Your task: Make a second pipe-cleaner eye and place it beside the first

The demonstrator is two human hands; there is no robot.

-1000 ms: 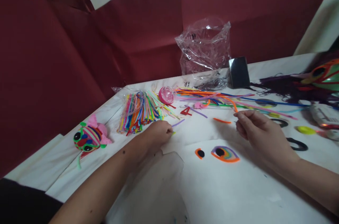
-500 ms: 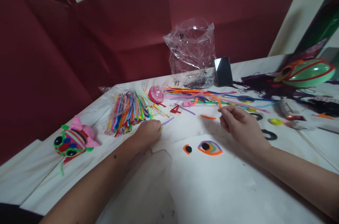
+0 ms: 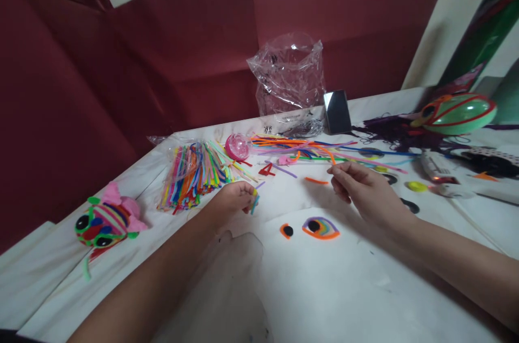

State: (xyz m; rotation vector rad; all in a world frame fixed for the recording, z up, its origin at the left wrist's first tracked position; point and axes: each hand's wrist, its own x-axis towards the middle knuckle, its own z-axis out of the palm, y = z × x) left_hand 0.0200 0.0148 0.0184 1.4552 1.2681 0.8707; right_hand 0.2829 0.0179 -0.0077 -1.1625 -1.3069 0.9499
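Observation:
My left hand (image 3: pixel 233 198) is closed on a few short coloured strips (image 3: pixel 254 201), lifted just off the white table (image 3: pixel 324 289) beside a bag of coloured strips (image 3: pixel 193 171). My right hand (image 3: pixel 365 191) hovers with fingers pinched together; whatever it holds is too thin to make out. Between and below the hands lie a multicoloured eye shape (image 3: pixel 320 227) and a small orange-ringed black dot (image 3: pixel 286 230). A short orange strip (image 3: pixel 316 180) lies just left of my right hand.
Long pipe cleaners (image 3: pixel 316 149) spread across the back, with a pink ball (image 3: pixel 237 146), a clear plastic bag (image 3: pixel 288 80) and a dark box (image 3: pixel 336 111). A striped stuffed figure (image 3: pixel 103 218) lies left. A green mask (image 3: pixel 458 114), glue gun (image 3: pixel 440 172) and black rings (image 3: pixel 409 205) are right.
My left hand has lifted from the table with a few short strips in its fingers. The view has shifted slightly; my right hand has kept its pinch.

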